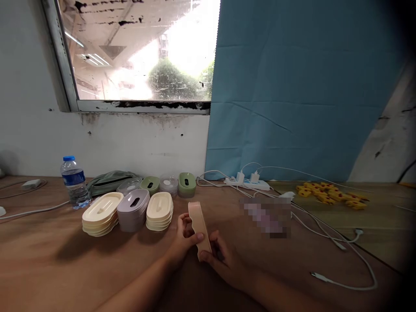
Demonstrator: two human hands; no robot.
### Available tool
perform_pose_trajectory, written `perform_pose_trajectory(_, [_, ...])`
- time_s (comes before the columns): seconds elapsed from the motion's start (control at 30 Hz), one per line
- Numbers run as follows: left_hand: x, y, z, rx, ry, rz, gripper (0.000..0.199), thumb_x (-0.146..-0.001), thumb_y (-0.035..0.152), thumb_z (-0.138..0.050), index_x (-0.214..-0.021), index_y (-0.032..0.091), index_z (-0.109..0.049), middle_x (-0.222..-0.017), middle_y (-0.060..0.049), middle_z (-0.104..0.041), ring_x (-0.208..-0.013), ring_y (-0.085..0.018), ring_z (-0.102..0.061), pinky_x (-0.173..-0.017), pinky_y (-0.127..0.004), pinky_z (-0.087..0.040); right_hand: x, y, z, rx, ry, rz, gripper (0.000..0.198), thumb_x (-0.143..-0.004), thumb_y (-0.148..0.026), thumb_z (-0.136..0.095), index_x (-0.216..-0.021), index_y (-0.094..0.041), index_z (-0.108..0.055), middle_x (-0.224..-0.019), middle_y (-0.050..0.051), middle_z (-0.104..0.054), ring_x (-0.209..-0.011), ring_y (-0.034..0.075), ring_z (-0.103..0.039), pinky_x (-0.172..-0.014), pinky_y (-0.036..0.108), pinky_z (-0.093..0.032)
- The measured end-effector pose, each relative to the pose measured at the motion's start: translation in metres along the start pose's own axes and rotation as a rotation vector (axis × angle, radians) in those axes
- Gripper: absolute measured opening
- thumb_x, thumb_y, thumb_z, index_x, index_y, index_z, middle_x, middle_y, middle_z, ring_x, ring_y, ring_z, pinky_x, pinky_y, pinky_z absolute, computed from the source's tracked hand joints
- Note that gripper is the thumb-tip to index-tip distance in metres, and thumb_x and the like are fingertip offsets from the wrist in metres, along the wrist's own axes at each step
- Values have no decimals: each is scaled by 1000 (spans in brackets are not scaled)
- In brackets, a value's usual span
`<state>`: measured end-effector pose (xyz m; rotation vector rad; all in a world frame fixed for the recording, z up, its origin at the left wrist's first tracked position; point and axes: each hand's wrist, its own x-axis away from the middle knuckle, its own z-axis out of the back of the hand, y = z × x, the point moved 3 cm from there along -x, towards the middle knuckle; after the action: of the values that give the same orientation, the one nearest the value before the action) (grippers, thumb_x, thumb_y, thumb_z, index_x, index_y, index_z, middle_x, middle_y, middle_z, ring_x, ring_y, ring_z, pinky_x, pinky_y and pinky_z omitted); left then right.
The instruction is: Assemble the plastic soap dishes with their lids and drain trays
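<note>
We hold a pale peach piece (200, 232) with one wavy edge in both hands, just above the brown table (130, 268), near the middle of our view. It stands on a slant, its upper end leaning left. Our left hand (185, 242) grips it from the left, thumb across its face and fingers curled near the wavy edge. Our right hand (224, 260) has its thumb and fingers drawn in narrowly at the lower end — we cannot tell how firmly they press.

To the left of our hands we see a cream stack (100, 216), a lavender stack (133, 212) and a smaller cream stack (160, 212) set side by side. Behind them sit green and clear containers, with a water bottle (74, 184) farther left. To the right we see a white power strip (250, 184) with cables — and, beyond those, a cluster of yellow pieces (329, 194).
</note>
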<state>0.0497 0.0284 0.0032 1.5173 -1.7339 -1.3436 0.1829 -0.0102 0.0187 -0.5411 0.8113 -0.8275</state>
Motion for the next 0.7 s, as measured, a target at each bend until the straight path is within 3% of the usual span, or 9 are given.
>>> perform_pose_trajectory(0.2, [-2, 1, 6, 182, 43, 62, 53, -65, 35, -63, -108, 21, -36, -99, -6, -54, -95, -24, -52, -82, -35, -38, -2, 11, 10, -150, 205, -16, 18, -84, -37, -44, -80, -20, -41, -65, -3, -45, -58, 12, -43, -54, 22, -37])
perform_pose_trajectory(0.47, [0, 2, 5, 322, 74, 199, 48, -74, 40, -53, -115, 16, -45, -100, -9, -60, -96, -25, -55, -89, -38, -37, -11, 14, 23, -191, 280, -80, 25, -86, -41, -37, -92, -19, -49, -82, 2, -57, -76, 17, -51, -70, 26, -41])
perform_pose_trajectory(0.6, [0, 4, 4, 356, 111, 236, 50, -76, 40, -50, -119, 16, -43, -99, -9, -62, -95, -25, -56, -88, -38, -38, -16, 31, 27, -467, 359, -185, 24, -81, -40, -47, -89, -19, -55, -85, 2, -60, -83, 19, -54, -74, 27, -42])
perform_pose_trajectory(0.7, [1, 5, 3, 384, 102, 287, 50, -76, 40, -48, -119, 14, -44, -98, -10, -63, -92, -26, -58, -86, -39, -40, -19, 51, 26, -739, 509, -294, 20, -75, -40, -55, -82, -21, -58, -85, 1, -63, -88, 20, -55, -79, 30, -44])
